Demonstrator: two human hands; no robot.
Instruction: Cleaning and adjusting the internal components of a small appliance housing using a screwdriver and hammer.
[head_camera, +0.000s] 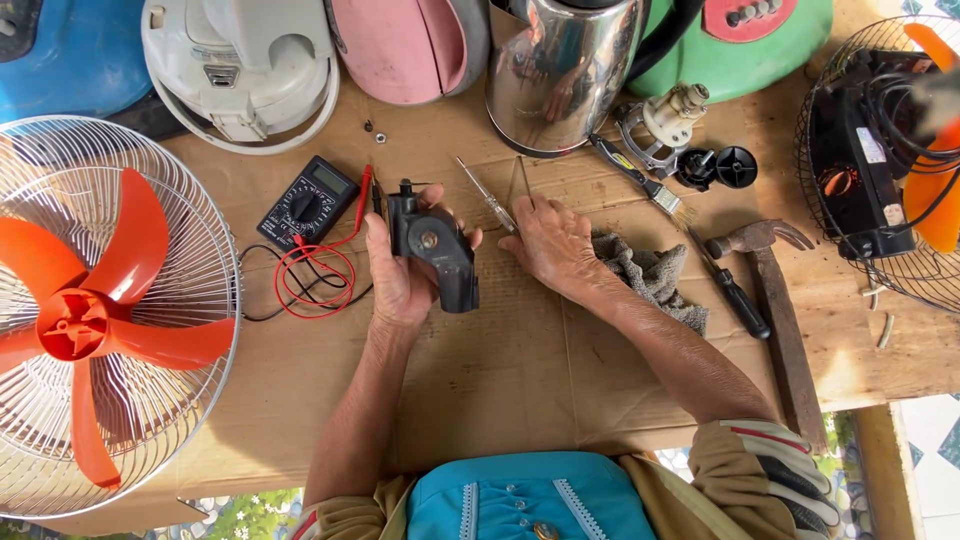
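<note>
One black motor housing in left hand, long axis near-vertical, shaft end up

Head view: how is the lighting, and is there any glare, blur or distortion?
Head view: hard sunlight, short dark shadows under both hands; glare and reflections on the steel kettle; wide-angle bending at the edges, seen in the fan; sharp in the centre, the black part crisp in the left hand.

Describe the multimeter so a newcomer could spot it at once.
Start at the big orange-bladed fan on the left. Just right of its cage, beside the left hand, lies the multimeter: a flat black box, alone in having a dial, a small screen and coiled red leads.
</note>
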